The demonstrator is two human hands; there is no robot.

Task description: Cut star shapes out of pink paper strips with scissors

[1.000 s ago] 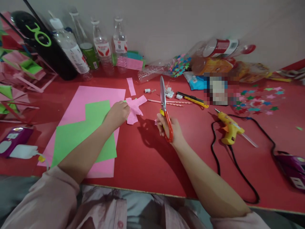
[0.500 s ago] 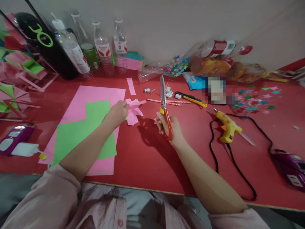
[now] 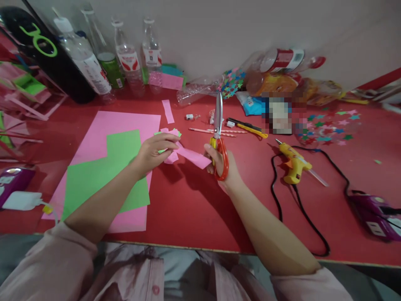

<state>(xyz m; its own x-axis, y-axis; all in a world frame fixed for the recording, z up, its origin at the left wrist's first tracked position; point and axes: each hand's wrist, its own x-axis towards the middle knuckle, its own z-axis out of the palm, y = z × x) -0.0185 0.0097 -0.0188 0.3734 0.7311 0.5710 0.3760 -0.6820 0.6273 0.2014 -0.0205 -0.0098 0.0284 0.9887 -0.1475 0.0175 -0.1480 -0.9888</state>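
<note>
My right hand (image 3: 224, 167) grips orange-and-yellow handled scissors (image 3: 218, 121), their blades pointing up and away from me. A pink paper strip (image 3: 196, 157) stretches from beside my left fingertips to the fingertips of my right hand, where its end is partly hidden. My left hand (image 3: 155, 151) is open, thumb and fingers apart, over a small heap of pink and green paper pieces (image 3: 171, 158). Left of the heap, a green paper sheet (image 3: 106, 179) overlaps a larger pink paper sheet (image 3: 90, 133).
Striped pencils (image 3: 213, 131) and a yellow-and-black cutter (image 3: 252, 129) lie beyond the scissors. To the right rests a yellow glue gun (image 3: 293, 163) with a looping black cord. Plastic bottles (image 3: 128, 62) stand along the wall. Another pink strip (image 3: 168, 111) lies behind the heap.
My left fingers have spread from their closed grip over the paper pieces. The pink strip now reaches across to my right fingertips. The scissors have shifted slightly, still in my right hand.
</note>
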